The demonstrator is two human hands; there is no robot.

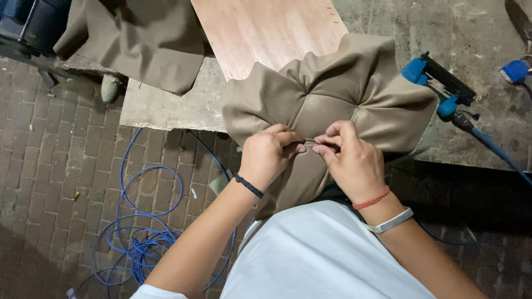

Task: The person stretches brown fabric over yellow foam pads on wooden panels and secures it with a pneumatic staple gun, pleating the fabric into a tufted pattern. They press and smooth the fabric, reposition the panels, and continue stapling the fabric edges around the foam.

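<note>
Far to the left, a blue hose (141,243) is lying coiled in loose loops on the brick floor (50,166), with one strand running up toward the table edge. Above it, a loose piece of tan fabric (149,41) is draping over the table's (166,105) near corner and hanging down past its edge. Next to it, a bare plywood board (266,30) is lying flat on the worn table top.

At the centre, a padded tan cushion panel (343,83), tufted into deep folds that meet at one point, is resting on the table against the plywood board's near end, with its lower part hanging over the table edge toward the person's white shirt (321,254). The left hand (269,152), wearing a dark cord at the wrist, is pinching a fold of the cushion panel just below the tuft. The right hand (349,158), wearing a red thread and a pale band at the wrist, is pinching the same fold from the other side; the fingertips of both hands are almost touching, and a thin strand seems to be running between them, though it is too fine to tell.

To the right, a blue and black staple gun (440,83) is lying on the table just beside the cushion panel, its blue line trailing off toward the right edge.
</note>
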